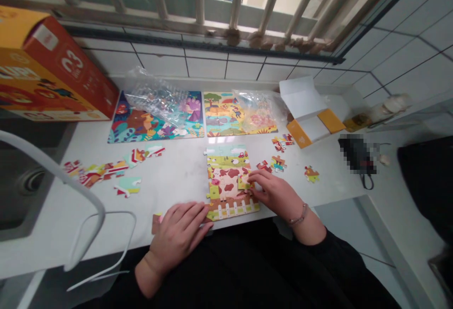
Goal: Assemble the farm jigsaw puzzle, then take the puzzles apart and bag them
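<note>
A partly joined jigsaw puzzle (228, 179) with a spotted cow, a green field and a white fence lies on the white counter. My right hand (271, 191) is at its right side, with fingers closed on a green puzzle piece (244, 182) over the cow's right end. I cannot tell whether that piece sits flat in the picture. My left hand (182, 226) lies flat at the puzzle's lower left corner, fingers stretched out. Under it, a brown and pink puzzle strip (156, 223) shows partly; the rest is hidden. Loose puzzle pieces (278, 162) are scattered right of the puzzle.
More loose pieces (102, 173) lie at left, near a sink (21, 224) and a white cable (95, 214). Behind are two finished-looking picture boards (155, 127) under clear plastic bags (155, 94). A large orange box (53, 73) stands left; an open white-and-yellow box (311, 115) sits right.
</note>
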A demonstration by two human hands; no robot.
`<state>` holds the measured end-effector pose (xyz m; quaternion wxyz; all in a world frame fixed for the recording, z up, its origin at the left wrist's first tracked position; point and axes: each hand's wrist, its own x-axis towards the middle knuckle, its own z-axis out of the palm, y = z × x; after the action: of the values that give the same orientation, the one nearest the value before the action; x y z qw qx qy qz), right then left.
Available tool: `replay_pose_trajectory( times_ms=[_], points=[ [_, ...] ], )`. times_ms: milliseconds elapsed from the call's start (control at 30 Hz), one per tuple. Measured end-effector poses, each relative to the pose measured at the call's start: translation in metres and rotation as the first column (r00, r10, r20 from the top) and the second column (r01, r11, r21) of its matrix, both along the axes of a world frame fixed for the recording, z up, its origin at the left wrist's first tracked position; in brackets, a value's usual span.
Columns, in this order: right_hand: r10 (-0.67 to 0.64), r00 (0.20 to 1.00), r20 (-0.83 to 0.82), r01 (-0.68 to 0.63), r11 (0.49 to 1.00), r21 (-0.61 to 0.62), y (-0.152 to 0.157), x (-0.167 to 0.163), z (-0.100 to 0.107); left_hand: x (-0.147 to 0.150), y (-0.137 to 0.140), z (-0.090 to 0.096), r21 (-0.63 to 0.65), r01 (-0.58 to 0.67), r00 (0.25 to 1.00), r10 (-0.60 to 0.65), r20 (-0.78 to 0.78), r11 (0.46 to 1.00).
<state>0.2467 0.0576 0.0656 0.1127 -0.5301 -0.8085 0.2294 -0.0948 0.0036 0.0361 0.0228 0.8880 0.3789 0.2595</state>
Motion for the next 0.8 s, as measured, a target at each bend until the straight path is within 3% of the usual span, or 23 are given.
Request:
replay_pose_trajectory(
  times_ms=[200, 367, 533, 667, 800],
  points=[
    [0.027, 1.0, -0.003, -0.027, 0.999, 0.02, -0.007, 0.005, -0.012, 0.004, -0.007, 0.003, -0.079, -0.036, 0.999, 0.035, -0.016, 0.996],
    [0.021, 1.0, 0.002, -0.021, 0.992, 0.121, -0.009, 0.02, -0.015, -0.001, -0.006, 0.006, -0.143, -0.057, 0.998, 0.051, -0.044, 0.988],
    [-0.07, 0.993, 0.091, 0.045, 0.967, 0.25, -0.007, 0.058, -0.019, -0.002, 0.005, 0.021, -0.192, -0.174, 0.974, 0.198, 0.111, 0.966],
    [-0.047, 0.994, 0.103, 0.016, 0.959, 0.283, -0.009, 0.061, -0.017, 0.015, 0.011, 0.056, -0.241, -0.195, 0.914, 0.265, 0.307, 0.951],
    [0.095, 0.993, -0.07, -0.079, 0.976, 0.201, -0.025, 0.017, -0.001, 0.035, 0.01, 0.125, -0.21, -0.081, 0.915, 0.156, 0.373, 0.974]
  ],
)
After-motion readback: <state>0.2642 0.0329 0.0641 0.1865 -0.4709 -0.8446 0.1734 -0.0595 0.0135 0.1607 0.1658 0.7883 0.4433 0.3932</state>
